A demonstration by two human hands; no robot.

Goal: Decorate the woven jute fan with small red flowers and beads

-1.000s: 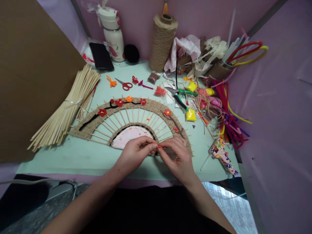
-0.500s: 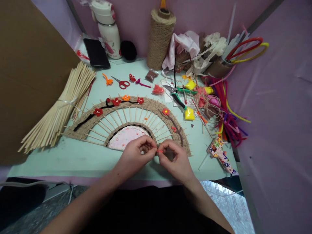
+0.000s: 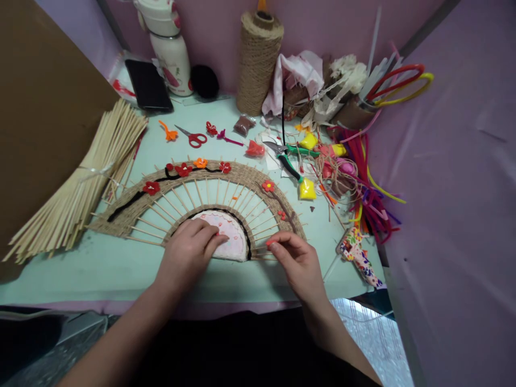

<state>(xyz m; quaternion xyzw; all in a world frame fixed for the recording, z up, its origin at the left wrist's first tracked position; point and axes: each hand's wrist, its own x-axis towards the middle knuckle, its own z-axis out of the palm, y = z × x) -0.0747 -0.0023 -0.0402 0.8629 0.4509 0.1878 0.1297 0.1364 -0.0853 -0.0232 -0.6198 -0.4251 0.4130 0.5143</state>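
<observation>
A fan-shaped woven frame of twine and thin sticks lies flat, with red and orange flowers along its band. At its base is a pale pink half-round fabric panel. My left hand rests over the left part of this panel, fingers closed, with a speck of red at the fingertips; what it pinches is too small to make out. Over the right end of the frame, my right hand pinches a small piece of red clay between thumb and forefinger.
Beyond the frame lie red-handled scissors, green-handled pruning shears and packets of clay. A stick bundle flanks the left side. Pipe cleaners and a flower-patterned glue gun are at the right. A twine spool stands behind.
My hands were together at the red clay; now they are apart. The left has moved left onto the pink panel, while the right keeps a red piece. The view has shifted slightly.
</observation>
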